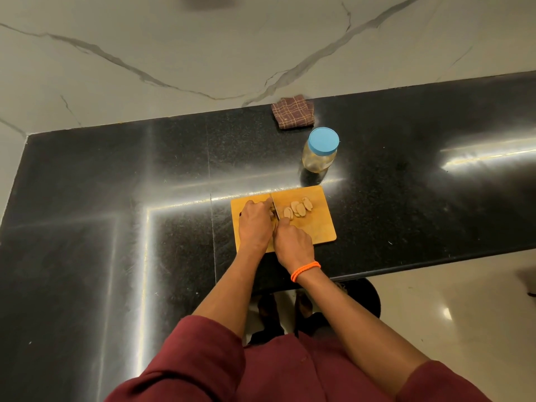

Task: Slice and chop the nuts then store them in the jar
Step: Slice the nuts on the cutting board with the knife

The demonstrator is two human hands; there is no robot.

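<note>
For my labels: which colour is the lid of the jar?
Light blue lid on the clear jar, seen in the head view.

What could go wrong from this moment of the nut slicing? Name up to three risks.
1. The left hand holds the nut right against the steel knife blade gripped by the right hand; a slip could nick the fingers.
2. The tan nut slices lie loose on the wooden cutting board and could scatter.
3. The clear jar's blue lid is still on.

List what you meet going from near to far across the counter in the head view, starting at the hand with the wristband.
right hand → nut slices → jar → folded cloth
</note>
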